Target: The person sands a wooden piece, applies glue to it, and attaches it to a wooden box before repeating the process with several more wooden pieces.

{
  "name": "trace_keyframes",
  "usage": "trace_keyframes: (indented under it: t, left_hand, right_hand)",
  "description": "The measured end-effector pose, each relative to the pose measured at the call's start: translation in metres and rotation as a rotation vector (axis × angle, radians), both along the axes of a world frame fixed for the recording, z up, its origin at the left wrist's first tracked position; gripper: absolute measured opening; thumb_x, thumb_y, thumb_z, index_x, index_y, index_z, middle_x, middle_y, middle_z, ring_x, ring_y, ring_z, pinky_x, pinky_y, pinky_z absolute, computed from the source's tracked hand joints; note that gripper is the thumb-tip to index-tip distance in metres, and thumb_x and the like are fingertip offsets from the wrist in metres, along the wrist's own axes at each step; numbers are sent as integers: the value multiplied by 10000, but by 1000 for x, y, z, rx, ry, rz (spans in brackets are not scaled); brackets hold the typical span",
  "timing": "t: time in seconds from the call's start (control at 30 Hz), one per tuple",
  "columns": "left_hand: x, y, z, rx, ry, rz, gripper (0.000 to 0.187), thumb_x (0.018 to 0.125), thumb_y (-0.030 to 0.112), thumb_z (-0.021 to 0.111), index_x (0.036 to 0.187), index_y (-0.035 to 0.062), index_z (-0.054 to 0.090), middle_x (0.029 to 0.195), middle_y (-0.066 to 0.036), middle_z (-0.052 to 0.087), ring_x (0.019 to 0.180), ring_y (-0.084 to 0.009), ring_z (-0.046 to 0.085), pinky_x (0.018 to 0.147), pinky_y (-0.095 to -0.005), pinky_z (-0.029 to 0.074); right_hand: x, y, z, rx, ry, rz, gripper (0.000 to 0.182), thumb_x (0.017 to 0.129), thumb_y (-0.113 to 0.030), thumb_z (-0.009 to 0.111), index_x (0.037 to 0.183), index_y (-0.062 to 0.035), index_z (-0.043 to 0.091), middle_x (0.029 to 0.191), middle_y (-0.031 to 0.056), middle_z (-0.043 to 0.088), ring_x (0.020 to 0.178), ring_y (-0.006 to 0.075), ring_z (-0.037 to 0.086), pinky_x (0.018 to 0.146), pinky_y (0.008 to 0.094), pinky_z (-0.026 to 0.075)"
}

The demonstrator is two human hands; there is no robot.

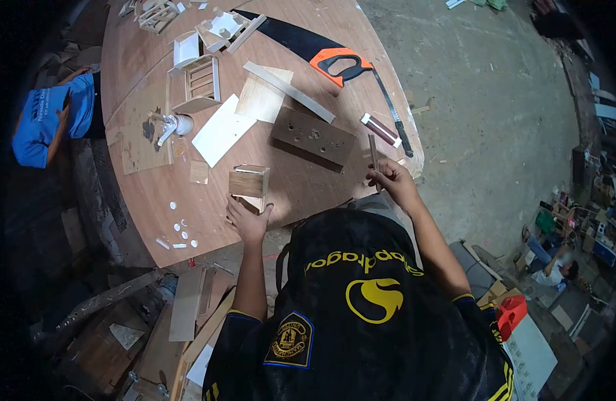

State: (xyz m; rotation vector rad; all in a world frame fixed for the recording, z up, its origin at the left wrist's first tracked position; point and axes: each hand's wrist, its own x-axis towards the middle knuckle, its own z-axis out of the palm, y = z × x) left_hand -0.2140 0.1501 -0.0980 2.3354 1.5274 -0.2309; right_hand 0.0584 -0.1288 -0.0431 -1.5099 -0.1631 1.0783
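Observation:
My left hand is around the near end of a small wooden box, fingers on its left side and thumb on its right. The box rests on the table near the front edge. Its brown top panel faces up, and pale wood shows at its near end. My right hand pinches a thin wooden strip, which points away from me above the table's right side. Between the hands and farther back lies a dark brown block with holes in its top.
On the wooden table lie a handsaw, a narrow saw blade, a dark tube, a glue pot, white boards and small wooden frames. A person in blue is at left; another sits far right.

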Motion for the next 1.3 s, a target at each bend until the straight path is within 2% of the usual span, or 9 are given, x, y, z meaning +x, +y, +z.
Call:
trace_keyframes:
  t: [0.5, 0.6, 0.77, 0.83, 0.93, 1.03, 1.07, 1.1, 1.3]
  left_hand:
    - [-7, 14, -10, -109, -172, 36, 1022, 732, 417, 793, 1471, -49, 263, 1325, -254, 464, 1226, -381, 488, 1013, -428, 417]
    - [-5, 19, 1, -796, -586, 326, 684, 910, 259, 649, 1445, -25, 333, 1308, -181, 526, 1100, -234, 582, 903, -339, 491]
    - [1, 5, 23, -1334, -844, 624, 669, 924, 306, 618, 1453, 8, 338, 1297, -154, 552, 1161, -263, 576, 913, -387, 521]
    - [6, -1, 30, -1902, -1100, 672, 744, 885, 395, 667, 1449, 23, 354, 1329, -163, 528, 1171, -277, 576, 924, -418, 528]
    - [68, -15, 27, -1718, -1040, 579, 862, 828, 530, 690, 1444, 23, 363, 1351, -155, 515, 1198, -276, 557, 955, -435, 507]
    - [78, -26, 40, -1734, -1086, 497, 871, 824, 540, 689, 1444, 22, 363, 1351, -154, 515, 1203, -278, 554, 961, -438, 502]
    - [0, -32, 62, -1738, -1100, 470, 874, 822, 544, 688, 1443, 22, 363, 1351, -153, 516, 1204, -279, 553, 963, -439, 500]
    - [76, -34, 51, -1743, -1113, 443, 877, 821, 547, 688, 1443, 21, 363, 1351, -153, 516, 1205, -279, 551, 965, -440, 498]
    - [105, -45, 74, -1776, -1171, 264, 896, 812, 568, 685, 1443, 19, 363, 1351, -151, 517, 1214, -283, 545, 977, -446, 488]
  right_hand:
    - [-11, 13, 29, -86, -30, -2, 200, 932, -147, 657, 1089, -24, 664, 807, -3, 641, 636, 40, 534, 575, 202, 416]
    - [-14, 21, 41, -171, -128, 43, 225, 905, -160, 694, 1089, -31, 668, 832, 3, 657, 648, 45, 537, 586, 222, 434]
    - [-24, 41, 69, -90, -542, 101, 263, 837, -143, 752, 1079, -66, 683, 900, 42, 644, 716, 132, 573, 628, 265, 480]
    - [-25, 49, 86, -59, -783, 178, 283, 809, -132, 772, 1074, -79, 689, 926, 52, 633, 760, 166, 584, 641, 280, 493]
    - [-31, 61, 97, 57, -909, 151, 368, 706, -93, 825, 1053, -120, 706, 950, 38, 594, 947, 205, 546, 696, 323, 494]
    - [-25, 64, 98, 116, -1194, 86, 402, 662, -80, 831, 1040, -145, 711, 944, 39, 587, 955, 231, 540, 796, 360, 468]
    - [-24, 63, 103, 113, -1200, 83, 402, 662, -80, 831, 1040, -145, 711, 944, 39, 587, 955, 231, 540, 796, 360, 468]
    - [-23, 62, 115, 92, -1235, 32, 408, 644, -76, 833, 1026, -151, 711, 946, 40, 588, 953, 242, 541, 828, 374, 451]
    - [-21, 55, 143, -34, -1295, -113, 372, 650, -40, 805, 995, -131, 700, 950, 51, 593, 954, 253, 545, 867, 384, 426]
